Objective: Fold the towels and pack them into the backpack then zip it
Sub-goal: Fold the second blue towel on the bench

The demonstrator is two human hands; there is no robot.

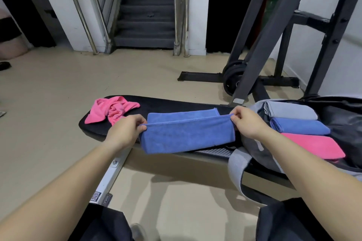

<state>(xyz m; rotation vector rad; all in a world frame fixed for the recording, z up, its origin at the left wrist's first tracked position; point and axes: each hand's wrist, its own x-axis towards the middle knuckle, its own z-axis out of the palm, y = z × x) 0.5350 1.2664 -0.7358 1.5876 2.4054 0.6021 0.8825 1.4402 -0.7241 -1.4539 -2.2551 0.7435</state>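
Head: both hands w/ blue towel

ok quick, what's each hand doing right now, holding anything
Left hand: pinches the left end of the blue towel on the bench.
Right hand: pinches the right end of the same towel.
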